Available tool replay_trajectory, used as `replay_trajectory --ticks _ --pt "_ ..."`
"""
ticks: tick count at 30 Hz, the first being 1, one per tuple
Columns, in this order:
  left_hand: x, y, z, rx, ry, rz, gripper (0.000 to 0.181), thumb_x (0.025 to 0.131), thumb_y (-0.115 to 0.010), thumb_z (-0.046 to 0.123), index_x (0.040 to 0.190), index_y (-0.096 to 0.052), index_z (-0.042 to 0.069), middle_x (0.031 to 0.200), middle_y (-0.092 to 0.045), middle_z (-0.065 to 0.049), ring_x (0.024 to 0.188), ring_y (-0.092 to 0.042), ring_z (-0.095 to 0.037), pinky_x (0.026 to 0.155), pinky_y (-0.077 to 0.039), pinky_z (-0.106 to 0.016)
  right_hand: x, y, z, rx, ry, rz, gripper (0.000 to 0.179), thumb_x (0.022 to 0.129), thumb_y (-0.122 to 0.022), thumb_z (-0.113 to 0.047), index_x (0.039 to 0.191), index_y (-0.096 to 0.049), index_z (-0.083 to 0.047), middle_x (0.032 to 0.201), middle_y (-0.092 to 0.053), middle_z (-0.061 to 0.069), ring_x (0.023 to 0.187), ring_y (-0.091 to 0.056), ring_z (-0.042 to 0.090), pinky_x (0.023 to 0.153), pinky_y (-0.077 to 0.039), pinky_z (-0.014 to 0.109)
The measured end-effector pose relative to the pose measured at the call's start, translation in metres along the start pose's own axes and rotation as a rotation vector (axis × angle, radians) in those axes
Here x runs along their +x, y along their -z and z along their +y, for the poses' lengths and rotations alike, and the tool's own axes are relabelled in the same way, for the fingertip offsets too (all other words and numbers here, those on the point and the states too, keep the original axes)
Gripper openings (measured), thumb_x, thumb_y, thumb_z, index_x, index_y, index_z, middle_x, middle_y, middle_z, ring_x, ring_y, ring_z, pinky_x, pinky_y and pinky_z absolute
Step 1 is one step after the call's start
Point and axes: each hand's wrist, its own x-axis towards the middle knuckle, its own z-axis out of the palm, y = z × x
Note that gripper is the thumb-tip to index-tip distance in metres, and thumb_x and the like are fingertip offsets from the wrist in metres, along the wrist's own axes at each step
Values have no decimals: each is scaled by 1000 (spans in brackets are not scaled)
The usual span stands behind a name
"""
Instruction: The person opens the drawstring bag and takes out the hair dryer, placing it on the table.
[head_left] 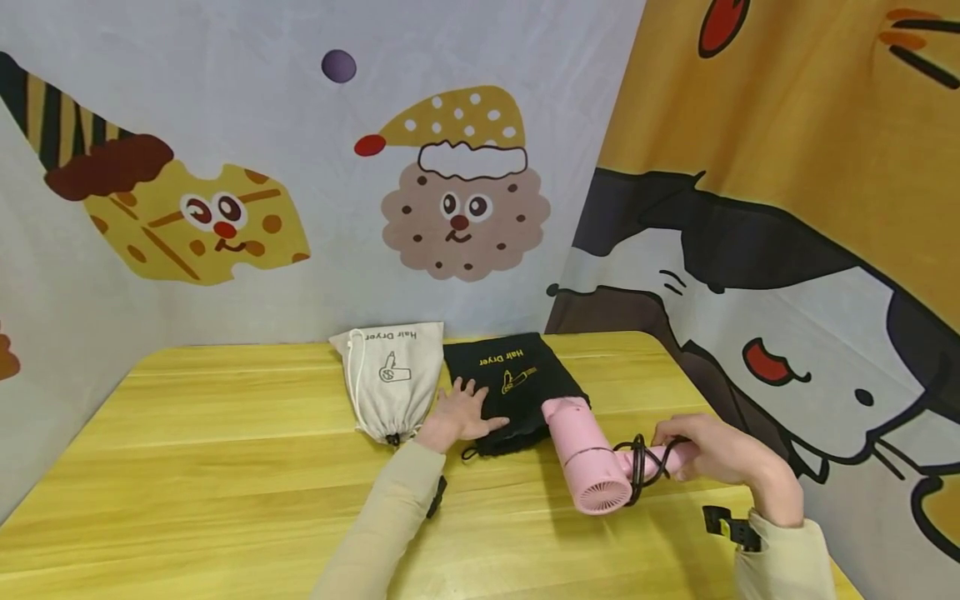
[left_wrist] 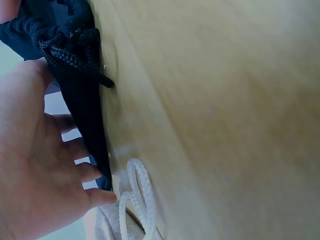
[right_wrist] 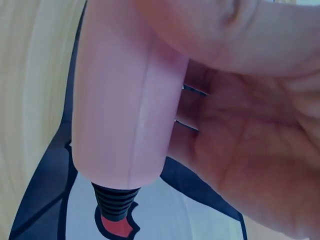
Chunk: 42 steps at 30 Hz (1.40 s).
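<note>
My right hand (head_left: 716,450) grips the handle of a pink hair dryer (head_left: 588,467), whose black cord (head_left: 641,471) is wound about the handle. In the right wrist view, thumb and fingers wrap the pink handle (right_wrist: 125,100) near its ribbed cord end. The dryer's front end overlaps the lower right corner of a black drawstring bag (head_left: 510,367) printed "Hair Dryer" in yellow. Fingers spread, my left hand (head_left: 457,417) rests on that bag's left side. A black drawstring (left_wrist: 65,50) shows beside the left thumb in the left wrist view.
Left of the black bag lies a beige drawstring bag (head_left: 397,375) with a white cord (left_wrist: 142,195). Both lie near the back of the wood-grain table (head_left: 225,483). A cartoon-printed curtain (head_left: 465,308) rises behind the table and along its right side.
</note>
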Motion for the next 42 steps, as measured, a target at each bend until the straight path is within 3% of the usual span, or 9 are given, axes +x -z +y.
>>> replay_trajectory --ticks 9,14,20,24,30,36,42 --pt "1 0 0 63 35 14 75 88 -49 62 147 -35 18 156 -27 -15 146 -21 -36 114 -28 -53 -12 9 2 -22 -16 51 42 61 -75 4 86 -63 -28 81 -57 -15 72 -44 -4 61 -37 18" --pt "-5 2 11 122 -9 29 63 91 -52 51 145 -39 22 149 -40 -15 141 -33 -34 111 -36 -45 -8 8 6 -109 -94 94 39 66 -75 3 86 -63 -29 82 -58 -14 72 -45 -2 63 -38 18" --pt "-18 3 29 178 -81 83 41 90 -61 39 126 -59 18 119 -63 -8 112 -58 -29 88 -53 -39 1 0 16 -141 -170 143 27 71 -77 -8 93 -65 -19 84 -61 -8 73 -46 4 64 -38 21" --pt "-26 2 34 123 -141 127 29 91 -62 35 112 -67 15 104 -68 -7 94 -65 -27 76 -55 -39 7 -5 21 -120 -224 164 26 75 -76 -13 99 -66 -9 84 -62 -4 73 -47 7 63 -37 23" --pt "-35 4 38 34 -176 73 39 92 -59 37 127 -61 19 118 -66 -9 107 -62 -31 86 -52 -42 13 -10 30 -113 -309 224 26 77 -75 -14 100 -68 -4 86 -66 4 76 -53 14 65 -42 30" --pt "-36 3 37 36 -177 44 40 92 -60 36 130 -59 25 125 -63 -8 117 -57 -31 95 -49 -42 20 -12 40 -101 -427 268 30 80 -71 -16 104 -65 1 92 -66 16 80 -56 25 66 -46 42" --pt "-33 -1 32 62 -202 24 38 93 -58 34 131 -58 28 128 -61 -4 130 -48 -25 114 -34 -37 26 -15 49 -86 -576 292 45 83 -68 -26 115 -59 5 102 -62 27 86 -57 36 66 -46 49"
